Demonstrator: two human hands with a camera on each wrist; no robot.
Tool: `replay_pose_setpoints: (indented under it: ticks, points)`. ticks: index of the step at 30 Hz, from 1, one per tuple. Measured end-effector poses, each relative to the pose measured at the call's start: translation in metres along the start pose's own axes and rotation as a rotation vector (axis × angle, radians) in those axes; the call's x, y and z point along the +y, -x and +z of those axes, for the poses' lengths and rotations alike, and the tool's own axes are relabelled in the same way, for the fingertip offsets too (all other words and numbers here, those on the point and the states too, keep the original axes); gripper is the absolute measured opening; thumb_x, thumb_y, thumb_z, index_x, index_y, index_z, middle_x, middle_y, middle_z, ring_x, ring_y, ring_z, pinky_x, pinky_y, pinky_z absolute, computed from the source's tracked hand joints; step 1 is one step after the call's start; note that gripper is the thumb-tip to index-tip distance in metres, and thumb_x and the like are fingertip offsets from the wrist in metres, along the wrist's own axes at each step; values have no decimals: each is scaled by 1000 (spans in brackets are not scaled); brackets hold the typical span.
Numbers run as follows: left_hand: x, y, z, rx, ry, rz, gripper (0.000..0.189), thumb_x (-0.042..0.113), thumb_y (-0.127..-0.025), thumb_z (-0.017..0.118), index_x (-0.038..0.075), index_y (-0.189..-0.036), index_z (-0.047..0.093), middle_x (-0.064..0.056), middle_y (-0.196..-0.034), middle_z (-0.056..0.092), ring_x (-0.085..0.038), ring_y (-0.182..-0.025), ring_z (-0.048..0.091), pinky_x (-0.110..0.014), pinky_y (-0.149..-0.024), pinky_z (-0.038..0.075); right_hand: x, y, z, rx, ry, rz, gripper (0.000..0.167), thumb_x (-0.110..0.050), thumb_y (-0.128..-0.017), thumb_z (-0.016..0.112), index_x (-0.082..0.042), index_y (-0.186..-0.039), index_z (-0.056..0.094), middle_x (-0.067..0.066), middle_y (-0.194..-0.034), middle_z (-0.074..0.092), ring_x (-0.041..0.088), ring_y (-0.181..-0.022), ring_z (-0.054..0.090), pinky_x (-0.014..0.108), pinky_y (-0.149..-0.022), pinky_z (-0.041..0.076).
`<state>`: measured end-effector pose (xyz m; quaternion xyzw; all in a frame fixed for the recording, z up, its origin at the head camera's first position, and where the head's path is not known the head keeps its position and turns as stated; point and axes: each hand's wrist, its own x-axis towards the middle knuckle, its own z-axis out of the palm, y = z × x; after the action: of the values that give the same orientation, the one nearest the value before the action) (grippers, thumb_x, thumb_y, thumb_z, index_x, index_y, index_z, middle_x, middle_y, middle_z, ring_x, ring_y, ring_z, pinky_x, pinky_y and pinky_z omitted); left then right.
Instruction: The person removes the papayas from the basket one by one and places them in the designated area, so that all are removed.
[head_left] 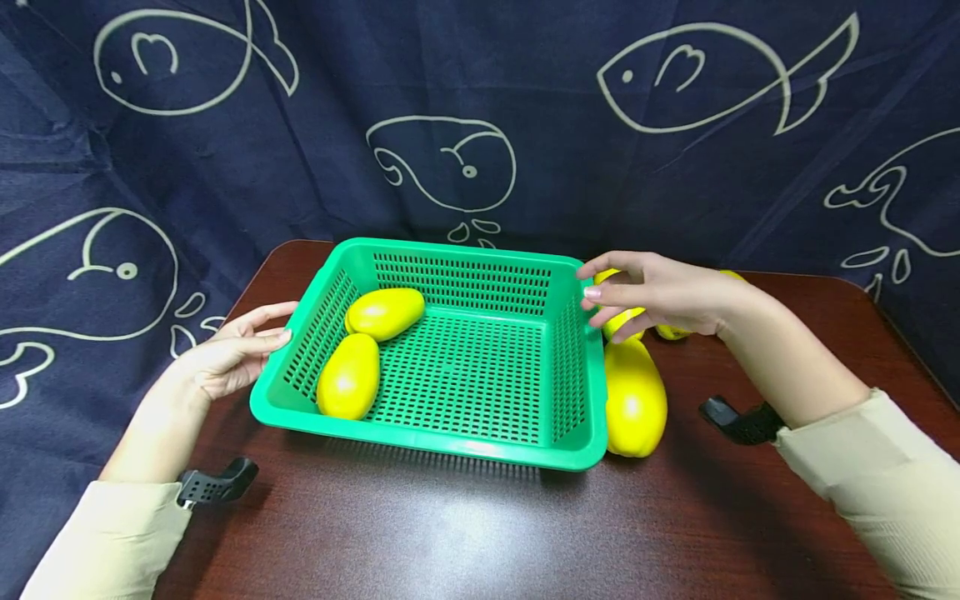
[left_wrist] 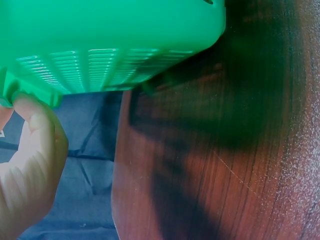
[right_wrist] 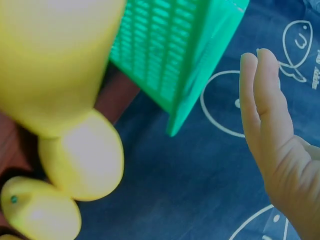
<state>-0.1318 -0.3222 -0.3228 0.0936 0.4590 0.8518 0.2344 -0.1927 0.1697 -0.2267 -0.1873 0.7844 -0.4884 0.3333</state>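
Note:
A green plastic basket (head_left: 450,454) with slotted walls spans the middle of the head view. At its left end my left hand (head_left: 232,354) pinches the rim, thumb on top; the left wrist view shows a finger bent at the basket's edge (left_wrist: 150,30). Inside, toward the left, lie yellow mango-like fruits, one lower (head_left: 348,379) and one upper (head_left: 386,313). My right hand (head_left: 660,292) hovers by the right rim, fingers extended and holding nothing; the right wrist view shows these fingers (right_wrist: 272,95) apart from the basket.
More yellow fruits stand outside the basket on the right: a large one (head_left: 634,400) beside its wall, others partly hidden behind my right hand. The brown table (head_left: 450,533) ends at a dark blue curtain (head_left: 540,183) with fish drawings.

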Motion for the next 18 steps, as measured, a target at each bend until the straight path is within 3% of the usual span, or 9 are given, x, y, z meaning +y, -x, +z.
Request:
replay_pose_setpoints:
  ticks: [8,18]
  points:
    - [0,-2,1,19,-25,-6,37,-12,-93,43,10,-116,62,-12,-103,67,-22,-91,66,-34,-78,54,-19,-15,9,-21,27,43,56,-23,-91,60,-3,-136,33,15,-123,52,30,-104,56,40,-83,52]
    - [-1,0,-1,4,-9,2,37,-12,-93,43,9,-117,62,-12,-103,67,-22,-92,66,-34,-78,54,-28,-37,18,-71,48,20,51,-23,-93,57,-4,-135,35,18,-121,51,27,-101,56,40,-83,52]
